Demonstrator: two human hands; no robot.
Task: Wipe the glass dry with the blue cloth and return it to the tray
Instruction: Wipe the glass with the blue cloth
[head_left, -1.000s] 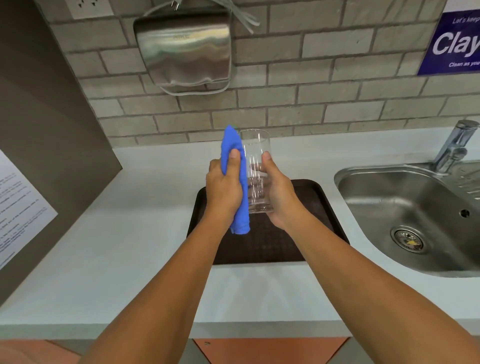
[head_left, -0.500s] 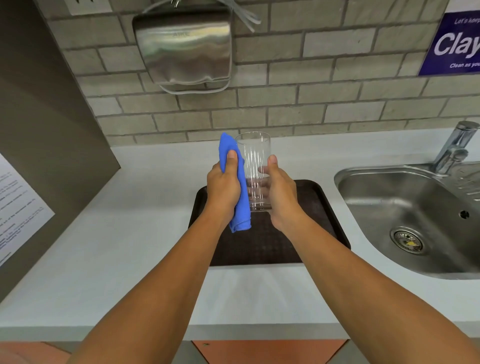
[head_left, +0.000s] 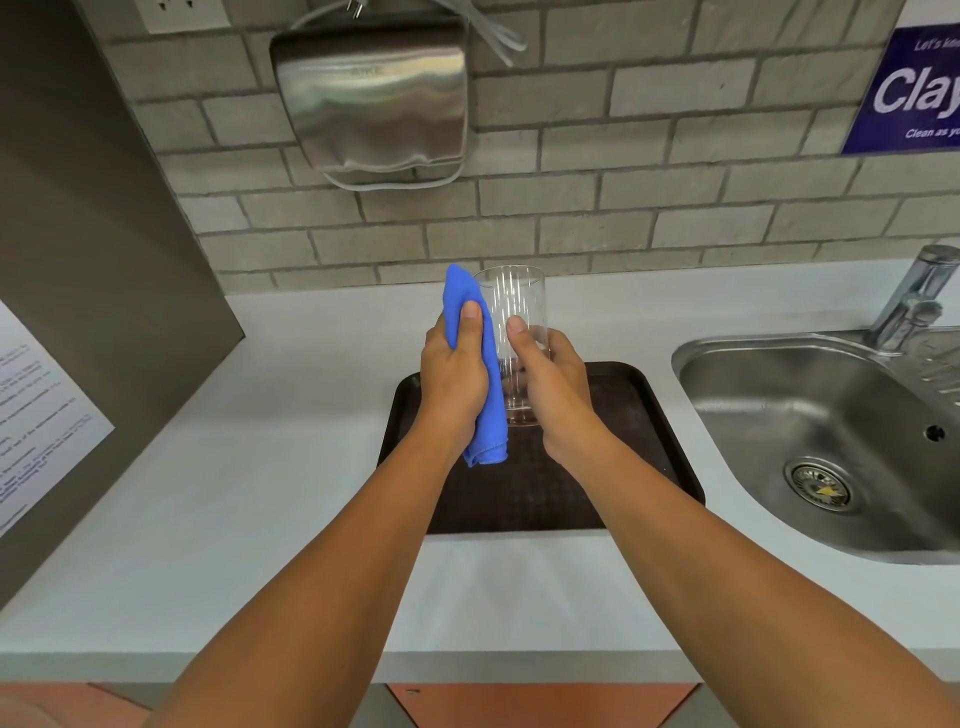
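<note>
A clear drinking glass (head_left: 514, 301) is held upright in the air above the dark brown tray (head_left: 639, 457). My right hand (head_left: 553, 387) grips its lower right side, thumb on the near wall. My left hand (head_left: 454, 376) presses the folded blue cloth (head_left: 488, 415) against the glass's left side, thumb on top of the cloth. The cloth's top reaches the rim and its lower end hangs below the glass base. Nothing stands on the part of the tray that shows.
A steel sink (head_left: 826, 441) with a tap (head_left: 914, 296) lies to the right of the tray. A steel hand dryer (head_left: 371, 98) hangs on the brick wall behind. A brown side panel with a printed sheet (head_left: 36, 410) bounds the white counter (head_left: 249, 493) on the left.
Both hands have shifted slightly on the glass: my right thumb has moved left and nearer my left thumb. The cloth stays pressed on the glass's left side.
</note>
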